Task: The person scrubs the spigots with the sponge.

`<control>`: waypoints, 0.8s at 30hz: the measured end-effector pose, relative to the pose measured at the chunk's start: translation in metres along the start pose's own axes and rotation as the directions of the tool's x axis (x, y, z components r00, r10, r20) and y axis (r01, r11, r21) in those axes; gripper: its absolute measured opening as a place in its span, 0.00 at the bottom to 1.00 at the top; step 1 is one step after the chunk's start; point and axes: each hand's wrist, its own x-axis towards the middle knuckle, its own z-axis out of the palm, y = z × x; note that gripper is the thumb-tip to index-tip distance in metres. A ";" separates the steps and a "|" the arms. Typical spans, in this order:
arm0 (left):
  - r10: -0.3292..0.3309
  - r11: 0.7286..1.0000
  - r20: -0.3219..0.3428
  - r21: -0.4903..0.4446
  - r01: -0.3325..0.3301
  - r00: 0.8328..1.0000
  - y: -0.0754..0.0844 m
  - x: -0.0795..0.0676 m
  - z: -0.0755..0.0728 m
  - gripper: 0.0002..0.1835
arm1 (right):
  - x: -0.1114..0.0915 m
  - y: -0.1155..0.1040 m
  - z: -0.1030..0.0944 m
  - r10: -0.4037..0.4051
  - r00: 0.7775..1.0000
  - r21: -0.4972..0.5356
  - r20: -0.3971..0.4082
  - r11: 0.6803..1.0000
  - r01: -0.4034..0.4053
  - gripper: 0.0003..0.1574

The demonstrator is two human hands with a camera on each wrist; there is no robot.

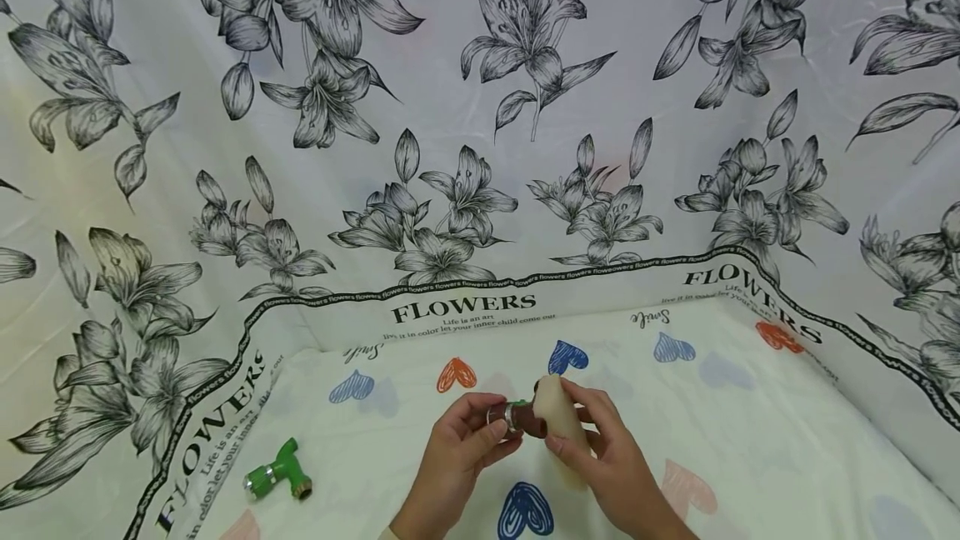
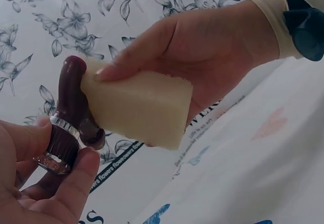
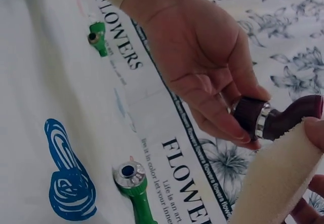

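Note:
Between both hands is a dark maroon tap [image 2: 73, 95] with silver rings and a curved body. My left hand [image 1: 463, 444] pinches its ribbed, ringed end between thumb and fingers. A cream sponge block [image 2: 139, 105] is gripped by my right hand [image 1: 606, 448], thumb on one face and fingers behind. The sponge's end lies against the tap's curved body in the left wrist view. In the head view, the sponge [image 1: 561, 419] partly covers the tap's far end.
A green tap [image 1: 281, 469] with a silver collar and brass-coloured end lies on the cloth at left. The right wrist view shows two green taps, one near [image 3: 134, 188] and one farther off [image 3: 98, 39]. Behind the heart-printed cloth [image 1: 420, 457] hangs a flower-printed curtain [image 1: 450, 123].

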 end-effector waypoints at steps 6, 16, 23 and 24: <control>0.000 1.000 -0.023 0.014 0.000 1.000 0.000 0.004 -0.001 0.20 | 0.001 -0.005 -0.007 -0.003 0.991 0.154 0.132 0.988 -0.017 0.38; 0.054 0.997 -0.040 0.056 -0.052 0.998 -0.001 0.008 0.000 0.21 | -0.006 -0.010 -0.008 -0.208 0.965 0.124 0.157 0.974 0.189 0.41; 0.046 0.997 -0.022 0.057 -0.045 0.999 0.000 0.004 0.001 0.22 | -0.002 -0.007 -0.012 -0.171 0.971 0.104 0.165 0.982 0.155 0.41; 0.042 0.998 -0.013 0.057 -0.041 0.999 0.000 0.004 0.001 0.22 | -0.002 -0.006 -0.013 -0.161 0.974 0.101 0.161 0.984 0.147 0.41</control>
